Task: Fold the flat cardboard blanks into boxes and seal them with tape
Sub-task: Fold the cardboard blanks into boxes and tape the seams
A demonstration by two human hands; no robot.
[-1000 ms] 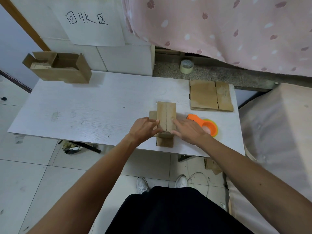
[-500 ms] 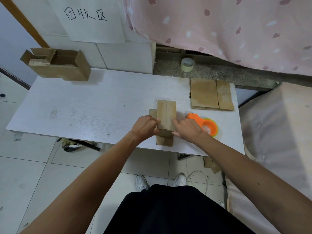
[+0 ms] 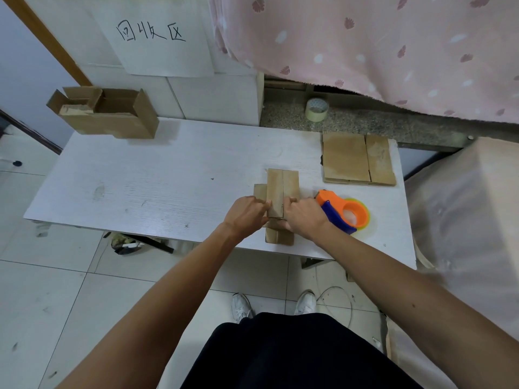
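Nearest: white shoes (image 3: 242, 306) on the tiled floor, both forearms reaching fwd to the white table (image 3: 140, 178).

At the table's near edge, L hand (image 3: 247, 213) and R hand (image 3: 302, 217) grip the small box (image 3: 282, 189) from either side. Fingers of both are curled in against its near end and thumbs sit by the top; can't tell how far the fingertips wrap under. The two top flaps meet in a centre seam, no tape visible on it. One side flap sticks out on the left, and another part hangs toward the table edge below the hands.

Step, as I read it: folding is nearly done and the flaps are being held shut, w/ sealing not yet begun.

The orange tape dispenser (image 3: 344, 211) lies just right of the R hand, touching or nearly so. Next move prob. needs the L hand to pin the seam alone while the R hand takes the dispenser and runs tape along the seam.

Further back right: stack of flat blanks (image 3: 356, 158), so more boxes to go. Far left corner: open cardboard box (image 3: 109, 113). Beyond, on the stone ledge, a spare tape roll (image 3: 316, 108); handwritten paper sign (image 3: 157, 37) on the wall.
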